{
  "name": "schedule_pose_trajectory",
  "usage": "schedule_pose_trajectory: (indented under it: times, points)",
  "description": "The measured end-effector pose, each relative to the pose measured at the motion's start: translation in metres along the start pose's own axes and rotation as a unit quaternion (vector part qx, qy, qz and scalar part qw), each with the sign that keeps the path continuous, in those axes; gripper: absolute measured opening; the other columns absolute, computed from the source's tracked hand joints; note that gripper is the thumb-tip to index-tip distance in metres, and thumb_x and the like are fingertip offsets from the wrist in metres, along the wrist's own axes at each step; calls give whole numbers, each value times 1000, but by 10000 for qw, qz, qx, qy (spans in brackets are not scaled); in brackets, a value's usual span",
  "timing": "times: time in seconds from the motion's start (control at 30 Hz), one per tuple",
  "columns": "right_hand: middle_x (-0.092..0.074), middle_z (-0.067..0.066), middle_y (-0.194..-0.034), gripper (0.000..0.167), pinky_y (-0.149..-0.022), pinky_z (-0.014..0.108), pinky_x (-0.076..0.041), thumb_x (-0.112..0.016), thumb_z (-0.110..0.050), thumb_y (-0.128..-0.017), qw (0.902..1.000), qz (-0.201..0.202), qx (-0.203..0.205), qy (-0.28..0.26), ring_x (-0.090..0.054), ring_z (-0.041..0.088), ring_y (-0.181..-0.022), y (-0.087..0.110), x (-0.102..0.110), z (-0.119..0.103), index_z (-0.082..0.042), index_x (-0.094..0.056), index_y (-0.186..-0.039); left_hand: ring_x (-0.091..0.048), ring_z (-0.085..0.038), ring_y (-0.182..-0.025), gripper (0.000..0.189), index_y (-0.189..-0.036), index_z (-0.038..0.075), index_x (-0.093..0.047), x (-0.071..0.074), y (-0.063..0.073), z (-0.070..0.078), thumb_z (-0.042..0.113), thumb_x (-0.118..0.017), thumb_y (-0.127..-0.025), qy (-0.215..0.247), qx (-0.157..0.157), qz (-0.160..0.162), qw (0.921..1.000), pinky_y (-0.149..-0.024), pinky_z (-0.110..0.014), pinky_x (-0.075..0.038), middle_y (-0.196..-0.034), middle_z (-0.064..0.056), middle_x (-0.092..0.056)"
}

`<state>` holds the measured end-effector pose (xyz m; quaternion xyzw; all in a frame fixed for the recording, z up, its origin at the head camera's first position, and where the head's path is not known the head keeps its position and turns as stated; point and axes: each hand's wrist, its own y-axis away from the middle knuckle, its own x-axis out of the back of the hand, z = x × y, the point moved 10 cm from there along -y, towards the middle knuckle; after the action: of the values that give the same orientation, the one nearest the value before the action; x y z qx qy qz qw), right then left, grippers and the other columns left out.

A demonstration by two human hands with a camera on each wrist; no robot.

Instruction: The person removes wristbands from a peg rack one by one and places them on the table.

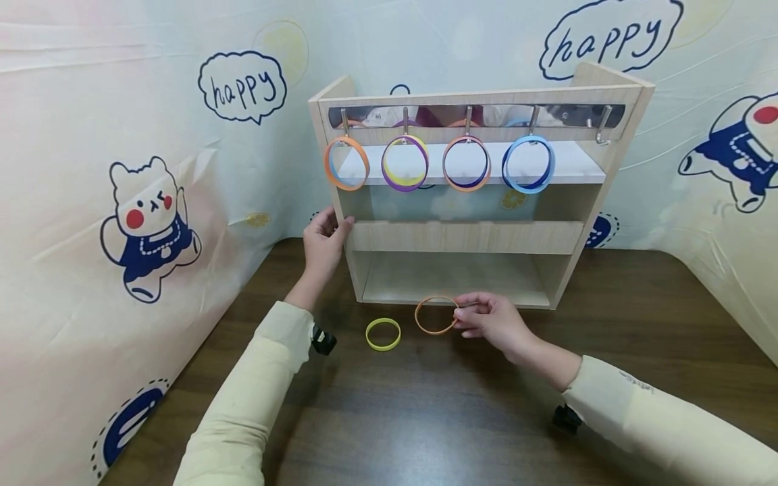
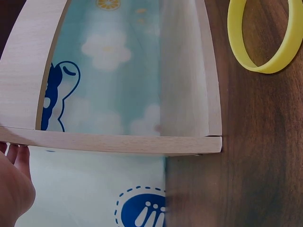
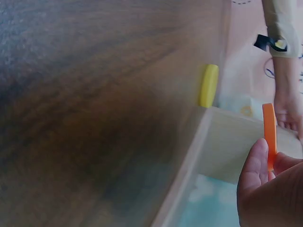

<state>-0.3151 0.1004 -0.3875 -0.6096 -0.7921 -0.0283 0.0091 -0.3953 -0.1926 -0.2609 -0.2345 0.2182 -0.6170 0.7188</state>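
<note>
My right hand (image 1: pixel 494 325) pinches an orange silicone wristband (image 1: pixel 427 331) by its right edge, just in front of the wooden rack (image 1: pixel 468 237). In the right wrist view this wristband (image 3: pixel 269 127) appears edge-on between thumb and fingers. My left hand (image 1: pixel 324 244) holds the rack's left side panel, thumb toward its front edge; the left wrist view shows fingers (image 2: pixel 21 158) against the panel's outer face. A yellow wristband (image 1: pixel 383 349) lies on the table, left of the orange one; it also shows in the left wrist view (image 2: pixel 270 67).
Wristbands hang from the rack's hooks: orange and blue (image 1: pixel 329 169), purple and yellow (image 1: pixel 384 169), orange and dark purple (image 1: pixel 446 172), and blue (image 1: pixel 550 169). The rightmost hook (image 1: pixel 602 128) carries none. A brown wooden table (image 1: pixel 425 418) lies beneath, and a printed cloth (image 1: pixel 152 81) surrounds it.
</note>
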Motion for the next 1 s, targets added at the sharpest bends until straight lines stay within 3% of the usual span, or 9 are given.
schedule_pose_trajectory:
  times: [0.73, 1.0]
  points:
    - [-67, 22, -97, 34, -68, 31, -56, -63, 1, -92, 9963, 247, -793, -230, -69, 23, -81, -14, -17, 57, 13, -54, -123, -62, -11, -91, 35, -122, -10, -61, -3, 0, 1, 3, -66, -90, -95, 60, -70, 9999, -76, -23, -51, -117, -34, -59]
    - [-67, 22, -95, 31, -67, 32, -56, -63, 2, -91, 9953, 272, -909, -200, -70, 22, -78, -20, -23, 65, 12, -57, -120, -63, -12, -88, 33, -121, -7, -63, 0, 1, 0, 4, -67, -90, -136, 85, 8, 9999, -74, -23, -52, -111, -22, -66]
